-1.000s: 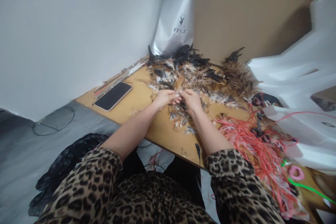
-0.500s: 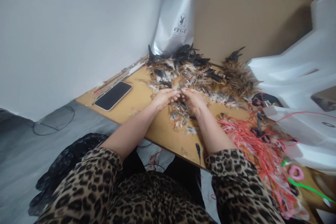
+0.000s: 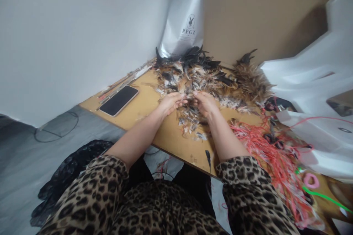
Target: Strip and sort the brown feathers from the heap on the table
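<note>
In the head view my left hand is closed in a pinch at the near edge of a pile of loose feathers. A light brown feather stands up from its fingertips. My right hand is a short way to the right, thumb and fingertips pressed together; what it pinches is too small to make out against the feathers behind. Below and between the hands lies a smaller heap of brown and white feathers on the table.
A phone lies at the left, beside thin sticks. Behind the pile stands a silvery bag. Red and white strings cover the right side, near a white machine. A black feather is at the front edge.
My right hand has moved slightly right and away from my left hand, widening the gap between them. My left hand has hardly moved.
</note>
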A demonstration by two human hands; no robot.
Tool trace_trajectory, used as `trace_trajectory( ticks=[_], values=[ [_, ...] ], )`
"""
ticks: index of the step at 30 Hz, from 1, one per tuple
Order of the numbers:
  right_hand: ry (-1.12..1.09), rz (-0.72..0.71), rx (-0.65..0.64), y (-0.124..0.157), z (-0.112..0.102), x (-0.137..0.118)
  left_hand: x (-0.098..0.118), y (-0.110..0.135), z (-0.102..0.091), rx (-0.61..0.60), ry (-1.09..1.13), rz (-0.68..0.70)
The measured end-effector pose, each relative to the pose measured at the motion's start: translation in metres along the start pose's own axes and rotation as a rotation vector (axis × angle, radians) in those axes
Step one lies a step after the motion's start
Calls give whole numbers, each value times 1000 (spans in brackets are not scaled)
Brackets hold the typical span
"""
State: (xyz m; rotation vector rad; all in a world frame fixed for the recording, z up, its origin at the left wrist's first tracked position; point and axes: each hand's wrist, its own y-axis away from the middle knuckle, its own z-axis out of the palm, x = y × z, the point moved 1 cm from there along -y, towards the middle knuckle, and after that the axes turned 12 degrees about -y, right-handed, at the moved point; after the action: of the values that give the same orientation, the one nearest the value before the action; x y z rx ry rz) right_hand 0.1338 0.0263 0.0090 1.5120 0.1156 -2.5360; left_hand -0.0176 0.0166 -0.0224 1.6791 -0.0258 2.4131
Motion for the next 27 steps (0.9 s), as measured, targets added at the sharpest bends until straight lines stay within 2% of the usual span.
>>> trace_trajectory(
  ticks=[3, 7, 13, 17, 20, 23, 25, 27],
  values=[
    [123, -68, 22, -1, -1, -1, 0, 2, 1, -60, -56, 7],
    [200, -123, 39, 0, 1, -1, 0, 4, 4, -68, -147, -9],
    [219, -161, 39, 2, 5, 4, -2, 5, 6, -92, -204, -2],
    [116, -99, 73, 1, 4, 2, -2, 6, 6, -94, -253, 17],
    [-60, -24, 97, -2, -2, -3, -1, 2, 3, -20, -179, 34],
    [-124, 0, 97, -5, -9, -9, 1, -3, -2, 93, -21, 42],
    [-103, -7, 82, -5, -13, -12, 2, -4, -4, 113, 48, 37],
    [-86, -16, 62, -4, -13, -12, 3, -4, -3, 84, 70, 25]
  ],
)
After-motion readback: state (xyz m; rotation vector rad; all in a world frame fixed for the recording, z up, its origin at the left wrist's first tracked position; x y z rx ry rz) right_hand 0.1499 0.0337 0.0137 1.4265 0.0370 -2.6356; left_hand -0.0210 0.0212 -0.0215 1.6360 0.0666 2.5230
